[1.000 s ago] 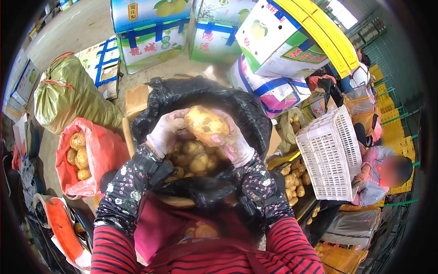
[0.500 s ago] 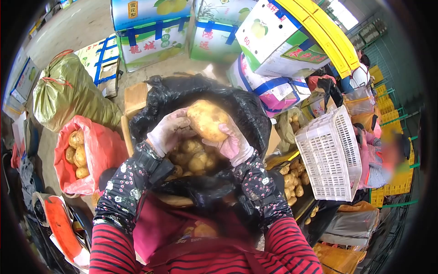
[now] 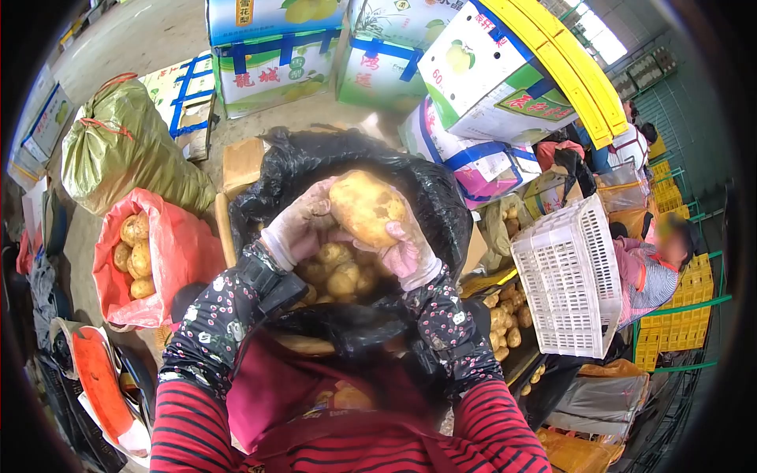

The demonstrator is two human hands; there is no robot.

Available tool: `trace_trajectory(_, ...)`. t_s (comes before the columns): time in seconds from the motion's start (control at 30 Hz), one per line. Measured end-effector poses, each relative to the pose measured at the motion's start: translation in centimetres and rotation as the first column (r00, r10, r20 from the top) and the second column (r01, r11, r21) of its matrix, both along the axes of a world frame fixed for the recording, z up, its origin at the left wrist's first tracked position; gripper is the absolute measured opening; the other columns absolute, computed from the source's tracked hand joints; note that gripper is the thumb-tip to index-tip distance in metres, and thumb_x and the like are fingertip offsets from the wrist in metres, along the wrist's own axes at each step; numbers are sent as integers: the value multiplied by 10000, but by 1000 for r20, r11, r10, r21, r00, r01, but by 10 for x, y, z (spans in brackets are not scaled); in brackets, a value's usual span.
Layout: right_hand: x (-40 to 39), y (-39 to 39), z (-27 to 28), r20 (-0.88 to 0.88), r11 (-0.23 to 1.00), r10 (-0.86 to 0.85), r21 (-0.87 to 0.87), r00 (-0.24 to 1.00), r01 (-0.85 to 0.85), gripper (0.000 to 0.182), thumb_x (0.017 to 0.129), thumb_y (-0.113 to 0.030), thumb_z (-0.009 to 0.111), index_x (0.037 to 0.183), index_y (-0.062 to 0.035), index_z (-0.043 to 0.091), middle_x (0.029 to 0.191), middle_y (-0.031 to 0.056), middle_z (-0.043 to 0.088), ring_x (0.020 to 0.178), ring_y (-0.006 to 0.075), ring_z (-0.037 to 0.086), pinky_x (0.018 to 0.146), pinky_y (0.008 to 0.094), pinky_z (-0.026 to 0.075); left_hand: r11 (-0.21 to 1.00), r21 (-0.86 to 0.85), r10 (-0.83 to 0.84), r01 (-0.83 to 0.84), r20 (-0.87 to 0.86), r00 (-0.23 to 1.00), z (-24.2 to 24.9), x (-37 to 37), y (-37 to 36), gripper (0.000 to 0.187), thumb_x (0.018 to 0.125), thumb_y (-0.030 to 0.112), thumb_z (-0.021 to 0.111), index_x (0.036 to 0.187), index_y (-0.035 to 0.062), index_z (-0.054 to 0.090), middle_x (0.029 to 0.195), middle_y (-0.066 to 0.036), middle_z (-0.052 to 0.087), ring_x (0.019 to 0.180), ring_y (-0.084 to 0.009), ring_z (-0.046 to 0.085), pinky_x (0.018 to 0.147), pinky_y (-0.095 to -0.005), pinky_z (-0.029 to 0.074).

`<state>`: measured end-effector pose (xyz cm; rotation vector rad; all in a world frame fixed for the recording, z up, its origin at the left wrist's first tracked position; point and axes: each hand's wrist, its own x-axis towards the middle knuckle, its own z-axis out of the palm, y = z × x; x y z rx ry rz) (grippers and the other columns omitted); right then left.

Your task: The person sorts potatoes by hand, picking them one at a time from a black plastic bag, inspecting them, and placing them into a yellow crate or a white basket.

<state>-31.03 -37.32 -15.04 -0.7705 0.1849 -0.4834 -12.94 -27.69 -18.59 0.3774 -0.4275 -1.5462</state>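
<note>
A large yellow potato is held up between my two gloved hands, over a container lined with a black plastic bag. My left hand grips the potato's left side with bent fingers. On its lower right side, my right hand has fingers and thumb closed against the skin. Brownish patches mark the potato's surface. Below the hands, several smaller potatoes lie inside the black bag. Both gloves are pale and dirt-stained, and part of the left fingers is hidden behind the potato.
To the left stand a red bag of potatoes and a tied green sack. Fruit cartons are stacked ahead. On the right are a white plastic crate, more potatoes and another person.
The potato has turned slightly in my hands and shifted a little to the right. The surroundings have moved slightly in view as the head camera turned.
</note>
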Motion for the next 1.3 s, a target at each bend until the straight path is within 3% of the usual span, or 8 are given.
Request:
trace_trajectory(0.07, -3, -4, -14, -42, 997, -40, -66, 998, 37, 698, 810, -155, 665, 1425, -79, 344, 1372, 160, 458, 1216, 341, 525, 856, 478, 567, 1000, 16, 20, -21, 20, 1000, 2, -1, -2, 570, 890, 58, 574, 1419, 98, 366, 1393, -108, 482, 1209, -267, 548, 931, -460, 527)
trace_trajectory(0.27, 0, 0, -13, -8, 987, 14, 158, 1000, -13, 637, 829, -173, 652, 1395, -54, 386, 1310, 180, 528, 1141, 339, 586, 840, 498, 573, 961, 132, 229, -244, 119, 966, -22, -11, -9, 385, 878, 26, 587, 1260, 33, 537, 1185, -81, 631, 1055, -207, 635, 824, -375, 565)
trace_trajectory(0.47, -4, -9, -25, -63, 921, -25, 387, 998, 48, 532, 848, -189, 631, 1328, -41, 456, 1258, 182, 573, 1101, 336, 610, 835, 487, 578, 979, 191, 67, -65, -6, 998, -9, -5, -2, 397, 922, 135, 590, 1302, 62, 501, 1253, -77, 598, 1101, -209, 612, 885, -359, 540)
trace_trajectory(0.67, 2, -2, -24, -172, 936, -45, 337, 984, 101, 505, 858, -186, 634, 1314, -47, 466, 1239, 172, 581, 1075, 328, 620, 825, 468, 578, 974, 151, 111, -172, 345, 932, 7, -11, 0, 528, 877, 247, 653, 1331, 44, 476, 1227, -56, 601, 1089, -157, 595, 898, -315, 509)
trace_trajectory(0.77, 1, -1, -28, -176, 954, -65, 278, 982, 113, 505, 861, -192, 641, 1313, -52, 468, 1237, 171, 582, 1072, 327, 621, 822, 467, 578, 967, 84, 192, -239, 373, 908, 2, -12, -2, 508, 848, 107, 582, 1337, 28, 470, 1192, -47, 607, 1049, -140, 602, 809, -290, 530)
trace_trajectory(1.07, -1, 1, -26, -260, 939, -103, 293, 960, 180, 516, 855, -237, 661, 1310, -81, 472, 1245, 149, 583, 1077, 319, 620, 786, 454, 589, 930, 72, 264, -360, 548, 793, 14, -20, -3, 527, 815, -13, 514, 1339, -5, 465, 1205, -67, 596, 1034, -159, 609, 835, -277, 526)
trace_trajectory(1.17, -2, -1, -26, -212, 921, -68, 361, 975, 143, 513, 848, -246, 669, 1297, -84, 480, 1235, 153, 588, 1075, 321, 621, 787, 461, 590, 936, 80, 247, -343, 545, 801, -9, -13, -6, 519, 824, -14, 512, 1341, -3, 468, 1213, -73, 598, 1040, -169, 613, 840, -283, 528)
trace_trajectory(1.3, -4, -9, -34, -169, 933, -55, 342, 984, 111, 541, 854, -239, 664, 1333, -101, 452, 1266, 146, 565, 1105, 317, 606, 805, 475, 584, 978, 134, 115, -162, 307, 945, 6, -8, -7, 536, 852, 67, 574, 1372, 31, 447, 1242, -72, 594, 1082, -181, 603, 887, -322, 514)
